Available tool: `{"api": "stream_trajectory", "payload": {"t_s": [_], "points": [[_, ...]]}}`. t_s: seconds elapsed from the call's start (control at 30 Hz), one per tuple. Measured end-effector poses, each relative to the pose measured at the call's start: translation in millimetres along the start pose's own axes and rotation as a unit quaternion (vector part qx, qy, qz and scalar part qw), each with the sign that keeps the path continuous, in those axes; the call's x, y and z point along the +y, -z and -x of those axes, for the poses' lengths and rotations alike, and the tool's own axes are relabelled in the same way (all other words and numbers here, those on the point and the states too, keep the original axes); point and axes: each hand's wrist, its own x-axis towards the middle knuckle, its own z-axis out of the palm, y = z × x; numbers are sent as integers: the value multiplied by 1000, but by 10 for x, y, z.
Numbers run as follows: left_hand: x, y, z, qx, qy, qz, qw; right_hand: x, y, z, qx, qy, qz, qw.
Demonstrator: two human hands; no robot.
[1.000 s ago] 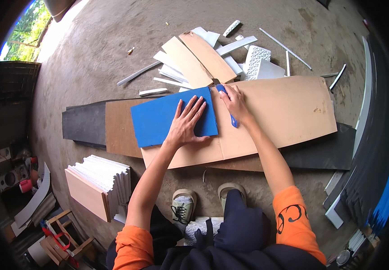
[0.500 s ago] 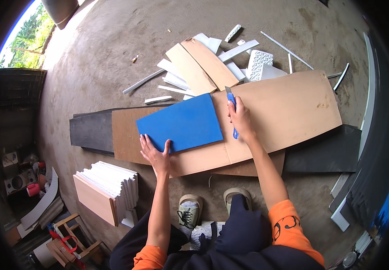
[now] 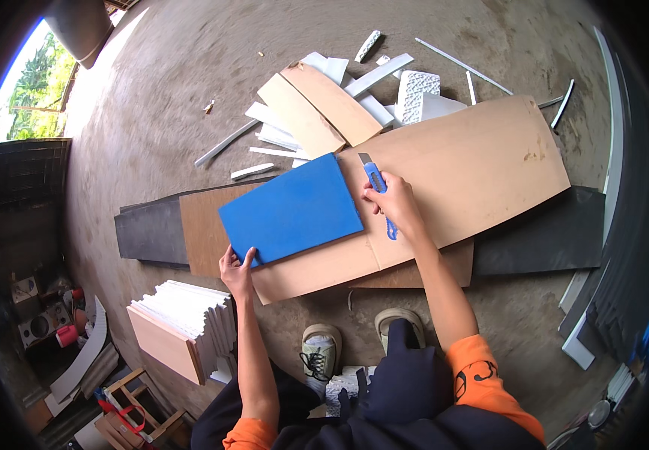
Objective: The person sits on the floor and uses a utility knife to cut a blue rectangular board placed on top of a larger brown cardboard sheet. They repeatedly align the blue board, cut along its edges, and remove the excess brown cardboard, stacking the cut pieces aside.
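Observation:
A rectangular blue board (image 3: 291, 214) lies over the left part of a long tan sheet (image 3: 459, 172), its far left side reaching over a brown panel (image 3: 201, 229). My left hand (image 3: 238, 271) grips the board's near left corner, thumb on the top face and fingers at the edge, partly hidden. Just right of the board, my right hand (image 3: 398, 204) is closed around a blue utility knife (image 3: 375, 177). Its blade is out and points away from me, apart from the board's right edge.
Under the sheet are dark panels (image 3: 538, 232). White foam offcuts (image 3: 418, 94) and two tan strips (image 3: 324, 105) lie beyond it. A stack of white foam pieces (image 3: 189, 311) with a tan board stands at near left. A wooden frame (image 3: 141, 401) is at lower left.
My left hand has gone from lying spread on the blue board to gripping its near left corner. The knife has tilted slightly in my right hand. The whole view has shifted a little.

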Motion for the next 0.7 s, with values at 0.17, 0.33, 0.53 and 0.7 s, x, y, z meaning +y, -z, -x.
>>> {"api": "stream_trajectory", "payload": {"t_s": [0.17,0.33,0.53,0.7], "points": [[-63,11,-21,8,-1,15,1000,101,-128,241,-2,30,32,999],[-238,14,-87,7,16,70,997,184,-236,241,39,43,-1,998],[-231,4,-86,-1,13,61,998,153,-231,255,34,46,-2,998],[-147,25,-60,-6,9,66,998,203,-261,253,34,47,-6,998]]}}
